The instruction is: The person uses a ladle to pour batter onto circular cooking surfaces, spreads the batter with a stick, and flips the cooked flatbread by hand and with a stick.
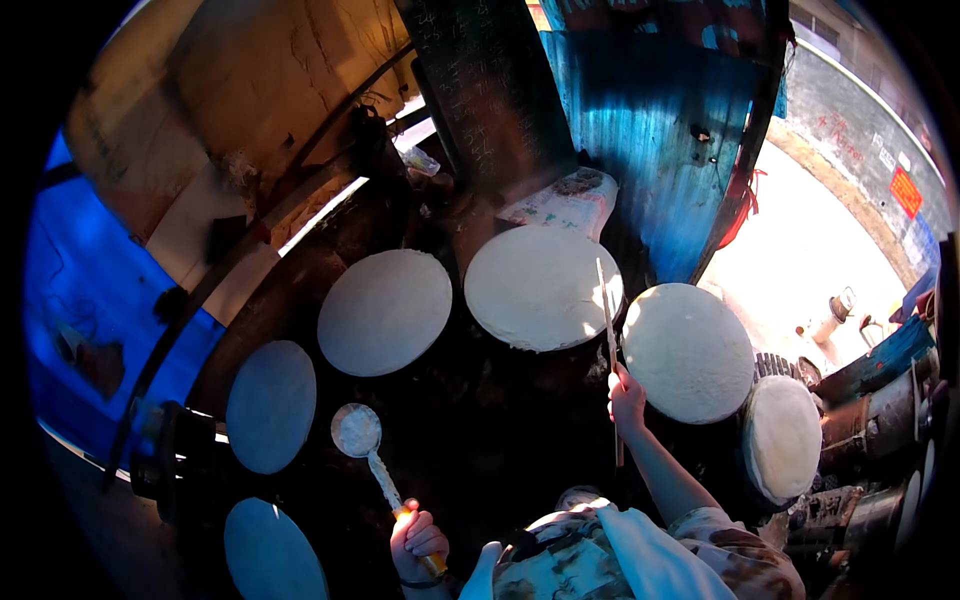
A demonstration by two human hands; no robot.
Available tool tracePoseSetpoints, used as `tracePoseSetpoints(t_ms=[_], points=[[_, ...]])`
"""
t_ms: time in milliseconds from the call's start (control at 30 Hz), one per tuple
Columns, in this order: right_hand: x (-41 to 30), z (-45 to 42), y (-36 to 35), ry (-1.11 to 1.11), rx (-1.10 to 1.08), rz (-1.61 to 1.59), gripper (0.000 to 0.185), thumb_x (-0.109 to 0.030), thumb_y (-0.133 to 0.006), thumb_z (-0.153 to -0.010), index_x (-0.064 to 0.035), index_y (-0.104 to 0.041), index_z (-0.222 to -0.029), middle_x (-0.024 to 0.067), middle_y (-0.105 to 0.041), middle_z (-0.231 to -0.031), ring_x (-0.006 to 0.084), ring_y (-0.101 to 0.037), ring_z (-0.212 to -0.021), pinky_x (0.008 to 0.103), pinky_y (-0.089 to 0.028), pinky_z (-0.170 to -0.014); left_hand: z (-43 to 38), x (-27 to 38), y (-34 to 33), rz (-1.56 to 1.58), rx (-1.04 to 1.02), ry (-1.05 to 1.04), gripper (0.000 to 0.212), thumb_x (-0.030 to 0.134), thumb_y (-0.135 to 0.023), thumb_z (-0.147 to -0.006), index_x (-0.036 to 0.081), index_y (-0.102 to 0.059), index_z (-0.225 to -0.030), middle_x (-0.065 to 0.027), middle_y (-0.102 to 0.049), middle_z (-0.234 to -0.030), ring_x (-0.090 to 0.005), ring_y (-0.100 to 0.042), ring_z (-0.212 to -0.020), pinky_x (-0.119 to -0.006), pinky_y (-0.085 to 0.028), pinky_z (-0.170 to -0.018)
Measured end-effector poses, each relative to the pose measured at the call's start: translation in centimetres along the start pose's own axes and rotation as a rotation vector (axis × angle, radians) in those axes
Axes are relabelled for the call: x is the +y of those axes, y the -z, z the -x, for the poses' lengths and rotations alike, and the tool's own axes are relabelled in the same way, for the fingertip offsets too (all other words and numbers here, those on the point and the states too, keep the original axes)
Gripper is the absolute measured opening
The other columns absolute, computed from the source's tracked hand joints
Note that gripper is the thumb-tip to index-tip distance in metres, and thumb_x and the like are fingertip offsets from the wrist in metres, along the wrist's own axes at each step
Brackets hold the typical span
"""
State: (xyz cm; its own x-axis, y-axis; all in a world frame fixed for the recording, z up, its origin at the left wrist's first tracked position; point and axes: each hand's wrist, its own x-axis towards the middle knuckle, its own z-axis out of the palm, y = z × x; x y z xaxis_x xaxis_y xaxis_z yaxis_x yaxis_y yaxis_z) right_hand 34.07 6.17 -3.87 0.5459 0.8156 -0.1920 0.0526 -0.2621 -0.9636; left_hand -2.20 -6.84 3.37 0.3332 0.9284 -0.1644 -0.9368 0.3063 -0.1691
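My left hand (421,538) is closed round the yellow handle end of a ladle (357,430). White, batter-like residue coats the ladle's bowl and shaft. A long thin stick (607,309), probably wooden, is gripped in my right hand (627,403). Its upper end overlaps the right side of the large pale round (536,289) in front of me; I cannot tell whether they touch. Several such flat rounds with a white, batter-like covering form an arc, including one left of centre (384,313) and one (688,352) just right of my right hand.
A dark chalkboard (487,97) with writing stands behind the rounds, beside a printed sack (566,199). Blue corrugated sheeting (645,150) hangs at the back. A blue tarp (90,300) borders the left. Metal cylinders (874,424) stand at right, near sunlit ground (780,255).
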Motion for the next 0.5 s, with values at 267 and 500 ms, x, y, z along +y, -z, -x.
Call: tracePoseSetpoints(t_ms=[267, 500], points=[[6.4, -9.4, -1.6, 0.481, 0.004, 0.592, 0.041, -0.021, -0.044, -0.087, -0.0093, -0.044, -0.126, 0.0190, -0.062, -0.082, 0.0360, -0.059, -0.079, 0.0435, -0.047, -0.072, -2.1, -1.1, 0.1, 0.014, 0.069, 0.025, 0.019, 0.012, -0.033, -0.094, 0.005, -0.047, -0.106, 0.0016, -0.040, -0.058, -0.0026, -0.041, -0.044, -0.014, -0.038, -0.043], [5.8, -6.9, -0.6, 0.579, -0.149, 0.755, 0.040, -0.013, -0.051, -0.083, -0.0001, -0.046, -0.121, 0.0141, -0.060, -0.066, 0.0317, -0.059, -0.058, 0.0405, -0.049, -0.056, -6.3, -1.3, -1.2, -0.014, 0.051, 0.077, 0.023, 0.011, -0.033, -0.093, 0.001, -0.048, -0.108, 0.0023, -0.037, -0.057, -0.0034, -0.039, -0.044, -0.015, -0.039, -0.043]])
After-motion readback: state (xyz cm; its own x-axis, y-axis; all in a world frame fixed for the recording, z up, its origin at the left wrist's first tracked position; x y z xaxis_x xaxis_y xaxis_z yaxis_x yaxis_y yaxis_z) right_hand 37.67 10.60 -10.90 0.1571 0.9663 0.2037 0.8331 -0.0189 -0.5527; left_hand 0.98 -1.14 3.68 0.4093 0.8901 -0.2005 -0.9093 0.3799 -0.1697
